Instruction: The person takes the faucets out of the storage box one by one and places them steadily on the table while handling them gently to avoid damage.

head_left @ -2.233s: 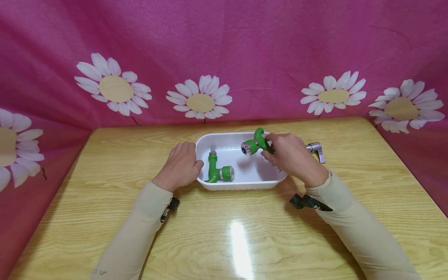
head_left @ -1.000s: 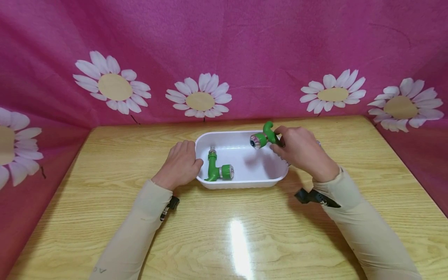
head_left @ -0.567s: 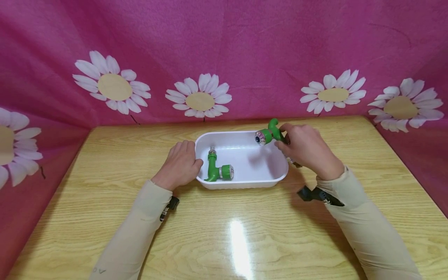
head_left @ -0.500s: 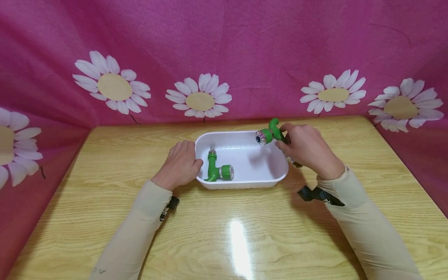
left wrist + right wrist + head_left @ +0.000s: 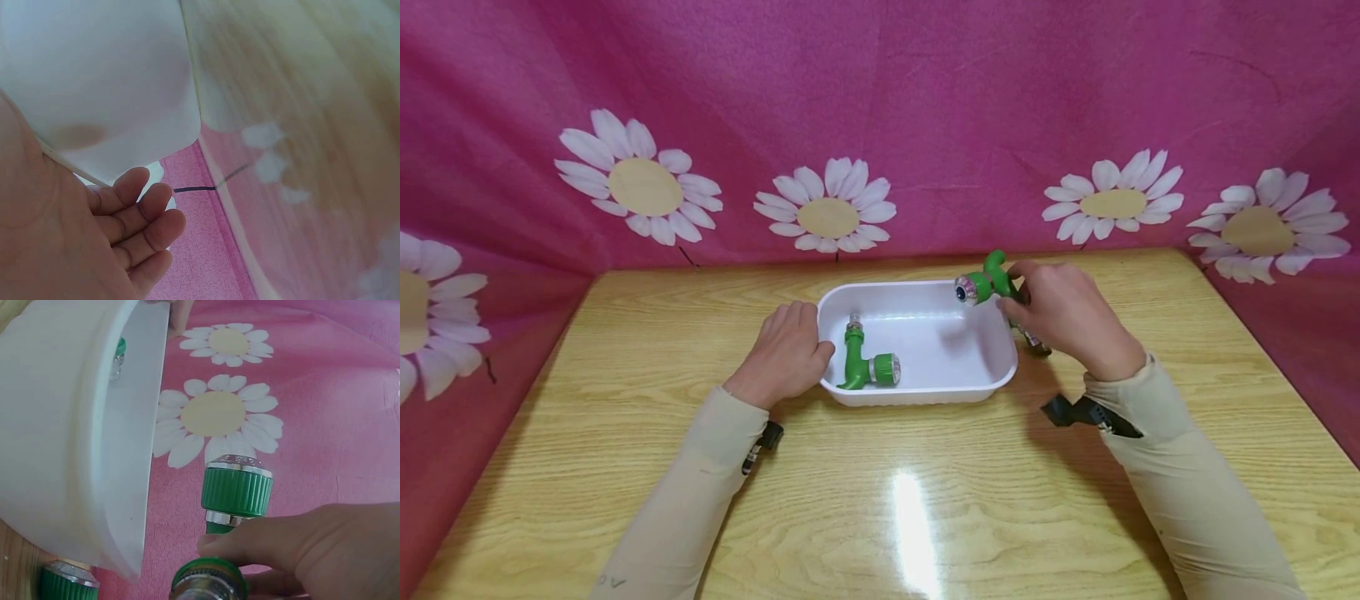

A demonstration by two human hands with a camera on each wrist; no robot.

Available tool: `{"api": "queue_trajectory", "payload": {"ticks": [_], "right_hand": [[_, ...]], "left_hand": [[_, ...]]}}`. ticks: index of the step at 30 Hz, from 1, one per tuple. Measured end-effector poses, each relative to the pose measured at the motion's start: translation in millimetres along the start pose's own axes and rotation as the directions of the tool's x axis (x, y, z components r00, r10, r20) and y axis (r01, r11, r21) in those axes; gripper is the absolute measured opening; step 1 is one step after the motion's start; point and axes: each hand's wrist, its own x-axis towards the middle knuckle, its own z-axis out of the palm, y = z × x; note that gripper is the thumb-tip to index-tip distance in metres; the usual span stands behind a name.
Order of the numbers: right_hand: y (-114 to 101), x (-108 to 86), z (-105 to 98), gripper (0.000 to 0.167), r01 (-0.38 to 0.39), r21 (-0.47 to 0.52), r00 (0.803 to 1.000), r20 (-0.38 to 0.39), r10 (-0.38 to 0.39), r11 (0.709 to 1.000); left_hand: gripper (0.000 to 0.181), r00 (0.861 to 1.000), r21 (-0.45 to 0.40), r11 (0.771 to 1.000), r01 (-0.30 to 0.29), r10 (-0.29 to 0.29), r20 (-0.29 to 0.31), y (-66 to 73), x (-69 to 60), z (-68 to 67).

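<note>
My left hand [image 5: 786, 350] grips the left end of the white plastic tray [image 5: 917, 396], thumb over the rim; in the left wrist view its fingers [image 5: 150, 219] curl beside the wall. Inside the tray, at the left, lies a green water tap [image 5: 856, 362] with a ribbed knob. My right hand [image 5: 1067, 312] holds a second green tap [image 5: 992, 279] above the tray's right end, the knob pointing left. In the right wrist view, thumb and fingers hold its body between the knob [image 5: 236, 490] and the metal inlet end [image 5: 209, 587].
Another green ribbed knob [image 5: 69, 581] shows by the tray's outside in the right wrist view. The wooden table [image 5: 842, 500] ends at a pink curtain [image 5: 970, 108] with printed daisies, behind and at both sides.
My right hand has carried the tap right and slightly away, from over the tray's interior to its right end. A chrome lever seen earlier beyond that hand is now hidden. My left hand stays put.
</note>
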Motion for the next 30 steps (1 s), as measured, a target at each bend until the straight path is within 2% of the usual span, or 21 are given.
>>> {"api": "queue_trajectory", "payload": {"ticks": [14,30], "right_hand": [[11,0.1,-5,0.025,0.016,0.005,0.999,-0.042,-0.016,1.0],[21,-0.9,-14,0.027,-0.047,0.023,0.997,-0.058,0.049,0.999]], "left_hand": [[0.044,1.0,-0.002,1.0,0.005,-0.005,0.011,-0.3,-0.2,0.7],[0.047,0.999,-0.009,1.0,0.027,-0.027,0.045,1.9,-0.2,-1.6]]}}
